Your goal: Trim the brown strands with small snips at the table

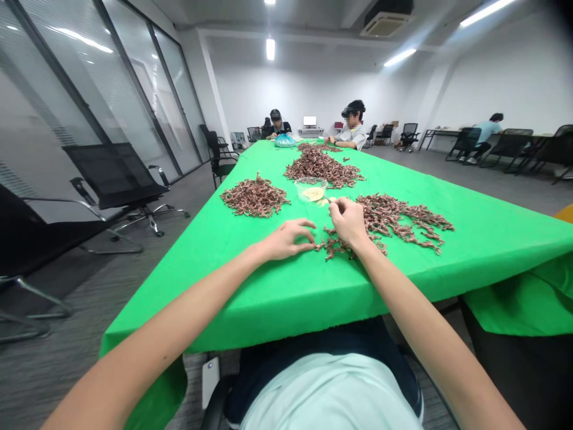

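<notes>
My left hand (290,240) rests low over the green cloth, its upper fingers spread. Its thumb and a fingertip come together at a small brown, twisted dried piece (318,246). My right hand (348,221) is closed in a pinch on a thin, dark, stick-like tool (327,199), most of it hidden by the fingers. The tool's tip points toward a clear plastic bowl (299,190) with pale yellow bits (313,194) in it. More pale crumbs lie on the cloth by the bowl. A loose heap of brown dried pieces (389,215) spreads under and right of my right hand.
The green-covered table (250,280) runs away from me. Another brown heap (255,197) lies left, a bigger one (320,167) behind the bowl. A blue plastic bag (285,140) and two people sit at the far end. Office chairs (116,179) stand left.
</notes>
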A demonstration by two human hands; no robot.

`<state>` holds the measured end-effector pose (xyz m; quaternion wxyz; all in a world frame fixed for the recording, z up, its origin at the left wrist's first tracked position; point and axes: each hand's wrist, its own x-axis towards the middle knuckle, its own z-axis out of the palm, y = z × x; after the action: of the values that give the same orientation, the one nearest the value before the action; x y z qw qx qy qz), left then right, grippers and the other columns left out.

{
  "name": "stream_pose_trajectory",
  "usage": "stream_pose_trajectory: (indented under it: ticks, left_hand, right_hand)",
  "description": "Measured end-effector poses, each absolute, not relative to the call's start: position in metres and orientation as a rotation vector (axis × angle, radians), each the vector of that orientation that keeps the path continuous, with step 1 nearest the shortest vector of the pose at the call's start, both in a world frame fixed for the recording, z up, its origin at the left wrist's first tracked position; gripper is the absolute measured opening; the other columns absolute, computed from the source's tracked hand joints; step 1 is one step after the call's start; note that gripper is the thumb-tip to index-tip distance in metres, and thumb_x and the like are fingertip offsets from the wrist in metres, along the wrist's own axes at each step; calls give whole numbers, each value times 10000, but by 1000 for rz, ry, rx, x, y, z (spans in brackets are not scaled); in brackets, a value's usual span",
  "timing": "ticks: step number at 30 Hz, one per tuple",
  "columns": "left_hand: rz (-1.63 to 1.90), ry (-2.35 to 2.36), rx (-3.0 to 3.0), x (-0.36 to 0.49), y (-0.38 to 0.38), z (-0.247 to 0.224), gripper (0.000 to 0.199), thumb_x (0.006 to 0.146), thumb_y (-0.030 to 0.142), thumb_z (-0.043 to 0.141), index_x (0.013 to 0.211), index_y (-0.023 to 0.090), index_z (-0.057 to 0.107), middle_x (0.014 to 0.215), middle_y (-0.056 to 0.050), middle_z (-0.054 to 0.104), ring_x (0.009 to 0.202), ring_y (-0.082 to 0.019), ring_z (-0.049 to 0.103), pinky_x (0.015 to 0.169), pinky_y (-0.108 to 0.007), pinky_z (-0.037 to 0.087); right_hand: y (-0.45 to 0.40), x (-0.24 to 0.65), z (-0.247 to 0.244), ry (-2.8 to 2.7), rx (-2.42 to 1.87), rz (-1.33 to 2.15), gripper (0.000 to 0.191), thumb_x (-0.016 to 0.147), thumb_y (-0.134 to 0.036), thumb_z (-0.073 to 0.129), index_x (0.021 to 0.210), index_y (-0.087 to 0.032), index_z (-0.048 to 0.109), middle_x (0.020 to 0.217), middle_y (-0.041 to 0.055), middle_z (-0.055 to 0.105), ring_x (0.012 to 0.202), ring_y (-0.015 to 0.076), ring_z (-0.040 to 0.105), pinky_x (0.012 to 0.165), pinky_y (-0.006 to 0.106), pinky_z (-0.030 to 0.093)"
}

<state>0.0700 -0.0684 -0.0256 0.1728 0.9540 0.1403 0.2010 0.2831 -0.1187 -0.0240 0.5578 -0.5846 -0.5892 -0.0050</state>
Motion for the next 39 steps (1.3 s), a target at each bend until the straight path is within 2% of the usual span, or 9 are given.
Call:
stream_pose_trajectory:
  ticks: [7, 23, 32, 39]
  left_hand:
    - [653, 629, 2765, 58, -56, -26, 190, 918, 364, 650, 934, 203, 749, 1226, -119, 687, 1116, -269, 661, 1015, -435, 482]
    - [766, 835, 2814, 54, -47, -32, 133, 872, 221, 602, 944, 209, 714, 1126, -83, 704, 1072, -260, 668, 1016, -414, 489]
    - [736, 846, 2817, 53, -43, -34, 252, 908, 140, 528, 996, 177, 761, 1169, -94, 734, 1074, -263, 690, 991, -398, 507]
    - [710, 901, 2782, 54, -45, -33, 229, 921, 164, 549, 956, 182, 775, 958, -75, 777, 906, -230, 709, 859, -345, 512]
  right_hand:
    - [-117, 284, -25, -1459, -1368, -17, 265, 866, -384, 482, 706, -208, 598, 667, 18, 622, 634, 163, 551, 661, 286, 401]
    - [-116, 283, -25, -1522, -1344, 39, 261, 874, -377, 521, 703, -197, 602, 630, -3, 588, 597, 137, 507, 632, 267, 358]
    - [-120, 280, -21, -1584, -1350, 63, 261, 856, -372, 516, 689, -190, 600, 615, 4, 572, 585, 137, 484, 628, 277, 347]
    - [-121, 280, -21, -1674, -1371, 25, 242, 873, -336, 520, 726, -182, 635, 652, 20, 617, 621, 144, 524, 656, 276, 367]
